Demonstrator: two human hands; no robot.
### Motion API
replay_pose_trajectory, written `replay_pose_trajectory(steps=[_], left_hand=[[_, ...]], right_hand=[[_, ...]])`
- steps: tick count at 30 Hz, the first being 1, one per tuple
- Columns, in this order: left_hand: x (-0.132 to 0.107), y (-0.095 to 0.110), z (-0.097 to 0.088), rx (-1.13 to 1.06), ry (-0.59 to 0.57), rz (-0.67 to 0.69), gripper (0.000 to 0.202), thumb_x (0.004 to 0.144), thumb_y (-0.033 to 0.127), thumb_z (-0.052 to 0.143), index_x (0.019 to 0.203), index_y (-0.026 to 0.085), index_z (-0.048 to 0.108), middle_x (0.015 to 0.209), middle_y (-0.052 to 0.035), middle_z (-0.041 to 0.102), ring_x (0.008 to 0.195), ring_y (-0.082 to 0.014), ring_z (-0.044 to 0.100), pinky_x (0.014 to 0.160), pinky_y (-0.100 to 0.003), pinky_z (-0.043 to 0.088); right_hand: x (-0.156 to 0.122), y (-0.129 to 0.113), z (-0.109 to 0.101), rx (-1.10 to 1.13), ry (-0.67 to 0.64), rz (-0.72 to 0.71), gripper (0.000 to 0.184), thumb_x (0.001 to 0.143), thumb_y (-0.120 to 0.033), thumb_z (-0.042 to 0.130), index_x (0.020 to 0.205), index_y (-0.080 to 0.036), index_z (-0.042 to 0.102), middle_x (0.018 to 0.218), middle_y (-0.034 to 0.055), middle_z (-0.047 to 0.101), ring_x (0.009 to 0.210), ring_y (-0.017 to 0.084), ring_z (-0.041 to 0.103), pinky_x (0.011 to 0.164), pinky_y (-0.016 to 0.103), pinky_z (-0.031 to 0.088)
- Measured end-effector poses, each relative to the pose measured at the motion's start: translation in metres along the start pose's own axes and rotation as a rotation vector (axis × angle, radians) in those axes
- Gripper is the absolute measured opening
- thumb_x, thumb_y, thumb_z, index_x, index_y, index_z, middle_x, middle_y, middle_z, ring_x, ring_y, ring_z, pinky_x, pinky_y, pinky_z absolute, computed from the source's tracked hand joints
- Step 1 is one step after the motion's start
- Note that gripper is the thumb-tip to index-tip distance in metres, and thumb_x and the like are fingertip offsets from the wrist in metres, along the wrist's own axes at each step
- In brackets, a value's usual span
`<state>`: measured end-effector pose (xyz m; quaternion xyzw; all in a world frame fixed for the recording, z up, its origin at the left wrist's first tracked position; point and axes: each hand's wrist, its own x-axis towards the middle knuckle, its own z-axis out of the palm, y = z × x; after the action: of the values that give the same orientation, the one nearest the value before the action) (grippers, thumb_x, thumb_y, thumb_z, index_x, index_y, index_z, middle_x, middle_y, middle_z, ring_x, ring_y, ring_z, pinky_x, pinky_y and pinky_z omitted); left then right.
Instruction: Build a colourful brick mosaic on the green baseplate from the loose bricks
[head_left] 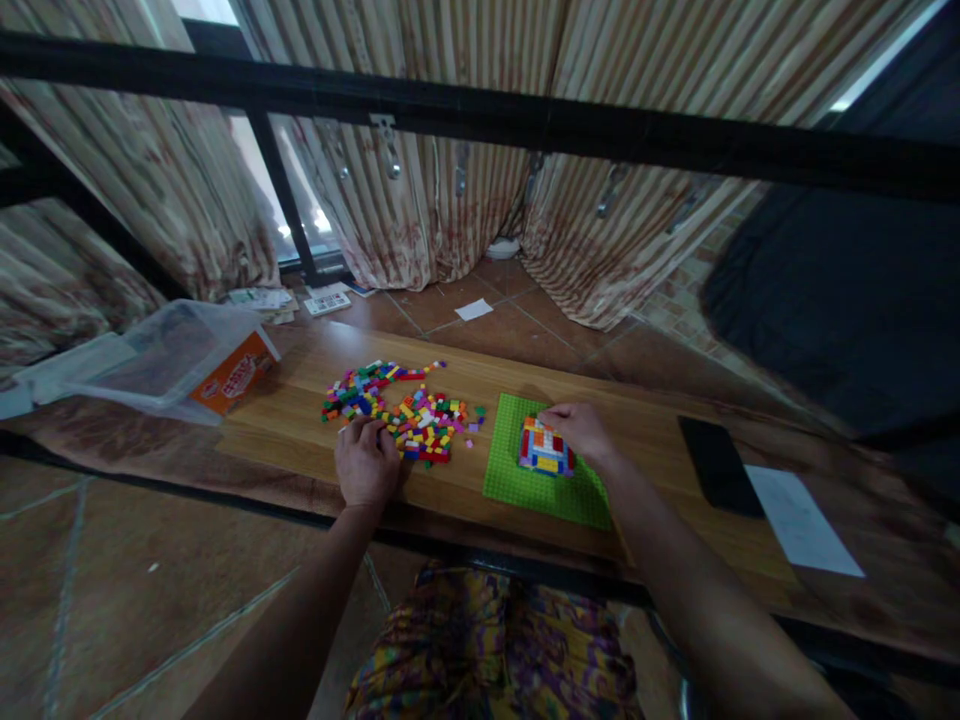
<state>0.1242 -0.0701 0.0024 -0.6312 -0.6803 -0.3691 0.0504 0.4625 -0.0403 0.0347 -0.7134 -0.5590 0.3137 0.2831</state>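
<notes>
A small block build (pixel 546 448) in red, blue, yellow, orange and white stands on a green baseplate (pixel 510 475). Over its far right edge is my right hand (pixel 576 428), fingers pinched together at the top of the build; whatever they grip is too small to make out. My left hand (pixel 367 460) rests at the near left edge of a heap of loose toy bricks (pixel 427 420), its fingers curled down among them. The fingertips are partly hidden, so I cannot see whether a brick is between them.
A clear plastic bin (pixel 172 350) with an orange label lies at the table's left end. Right of the baseplate are a black tablet-like slab (pixel 720 465) and a white paper sheet (pixel 802 520). A dark metal rail (pixel 480 110) crosses behind the wooden tabletop (pixel 450 500), before striped curtains.
</notes>
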Motion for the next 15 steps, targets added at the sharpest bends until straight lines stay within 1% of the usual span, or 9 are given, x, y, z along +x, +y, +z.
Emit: replay_pose_trajectory(steps=[7,10,12,15], left_hand=[[0.000,-0.001,0.001,0.003,-0.002,-0.004,0.025,0.084,0.024,0.047,0.094,0.015,0.068,0.105,-0.0135,0.063,0.100,-0.0268,0.056,0.094,-0.042,0.044],[0.000,-0.001,0.001,0.006,-0.003,0.006,0.025,0.084,0.023,0.046,0.093,0.015,0.068,0.103,-0.0132,0.063,0.099,-0.0267,0.057,0.092,-0.041,0.044],[-0.001,-0.001,0.002,0.010,0.004,0.008,0.025,0.084,0.023,0.046,0.093,0.015,0.068,0.103,-0.0132,0.063,0.098,-0.0266,0.057,0.091,-0.041,0.045],[-0.001,-0.001,0.002,0.010,0.011,0.005,0.024,0.085,0.024,0.047,0.093,0.016,0.068,0.104,-0.0129,0.063,0.099,-0.0264,0.057,0.091,-0.041,0.045]], right_hand=[[0.000,-0.006,-0.002,-0.040,0.012,-0.010,0.020,0.074,-0.032,0.064,0.075,-0.016,0.076,0.064,0.0046,0.072,0.055,0.016,0.062,0.048,0.024,0.039],[-0.006,-0.008,-0.003,-0.057,0.018,-0.026,0.022,0.077,-0.033,0.061,0.076,-0.017,0.076,0.068,0.0052,0.073,0.059,0.018,0.063,0.052,0.026,0.041],[-0.015,-0.011,-0.001,-0.091,0.092,-0.081,0.024,0.081,-0.034,0.058,0.081,-0.018,0.076,0.075,0.0057,0.074,0.066,0.019,0.065,0.060,0.028,0.045],[-0.036,-0.022,0.011,-0.135,0.289,-0.263,0.026,0.086,-0.036,0.053,0.088,-0.020,0.074,0.089,0.0073,0.073,0.081,0.021,0.065,0.075,0.033,0.047]])
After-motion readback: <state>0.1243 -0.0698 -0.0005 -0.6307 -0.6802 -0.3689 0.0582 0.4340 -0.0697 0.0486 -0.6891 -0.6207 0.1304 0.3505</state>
